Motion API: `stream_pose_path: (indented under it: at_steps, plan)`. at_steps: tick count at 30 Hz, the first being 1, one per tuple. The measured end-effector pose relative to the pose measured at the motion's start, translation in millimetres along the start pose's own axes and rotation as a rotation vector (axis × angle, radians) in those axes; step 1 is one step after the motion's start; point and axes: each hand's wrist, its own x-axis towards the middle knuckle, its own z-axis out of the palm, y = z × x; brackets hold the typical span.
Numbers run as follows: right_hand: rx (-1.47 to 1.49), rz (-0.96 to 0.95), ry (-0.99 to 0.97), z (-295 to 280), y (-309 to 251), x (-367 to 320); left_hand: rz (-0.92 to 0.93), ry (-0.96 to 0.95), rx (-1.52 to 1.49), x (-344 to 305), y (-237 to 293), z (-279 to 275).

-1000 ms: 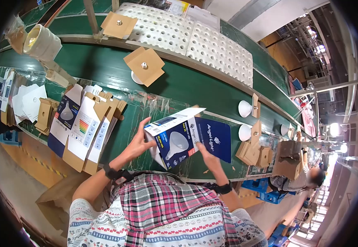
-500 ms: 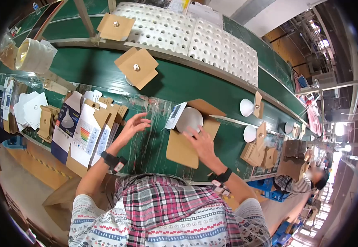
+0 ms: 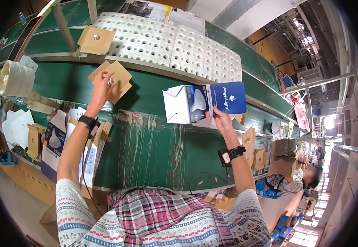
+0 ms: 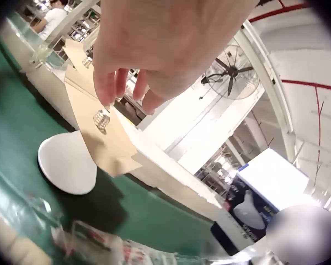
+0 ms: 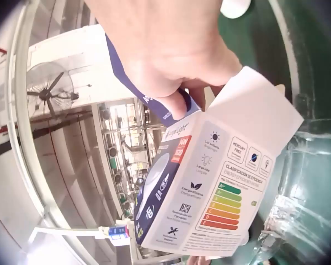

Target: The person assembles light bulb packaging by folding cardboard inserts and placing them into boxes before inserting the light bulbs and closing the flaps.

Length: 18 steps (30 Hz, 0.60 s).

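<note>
In the head view my right hand (image 3: 223, 120) grips the blue and white box (image 3: 197, 103) near its open end, thumb on the printed side; the blue flap extends to the right. The right wrist view shows the fingers of my right hand (image 5: 176, 61) hooked over the edge of the box (image 5: 209, 187). My left hand (image 3: 101, 89) reaches over the bulb's metal base (image 3: 110, 81), which pokes through a brown cardboard piece (image 3: 120, 78). In the left wrist view the fingertips hang just above that base (image 4: 101, 119), and the white bulb (image 4: 69, 163) lies under the card (image 4: 94, 124).
Flattened printed cartons (image 3: 55, 142) stand at the left, by white cards (image 3: 17, 127). A white tray with holes (image 3: 139, 39) lies beyond the belt (image 3: 146, 84). More brown inserts (image 3: 259, 159) are at the right. A white bucket (image 3: 17, 78) stands far left.
My left hand has moved forward and left to the carded bulb. My right hand has left the bulb inside the box and now holds the box, raised and turned, farther forward.
</note>
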Motion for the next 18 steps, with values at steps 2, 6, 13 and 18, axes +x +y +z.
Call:
stream_pose_path:
  at_steps: [2, 6, 13, 18]
  plan:
    - [-0.209, -0.121, 0.075, 16.6, -8.2, 10.5, -0.024, -0.088, 0.055, 7.7, -15.1, 10.2]
    - [-1.329, -0.939, -0.158, 59.5, -18.0, 23.3, -0.051, -0.137, 0.094, 12.5, -42.2, 21.5]
    - [-1.623, -0.967, -0.230, 59.8, 36.3, 39.0, 0.008, -0.188, 0.091, -3.8, 3.2, -23.2]
    - [-0.986, -0.502, 0.012, 64.3, -19.2, 57.3, -0.043, -0.414, -0.104, -72.6, 84.1, -43.5]
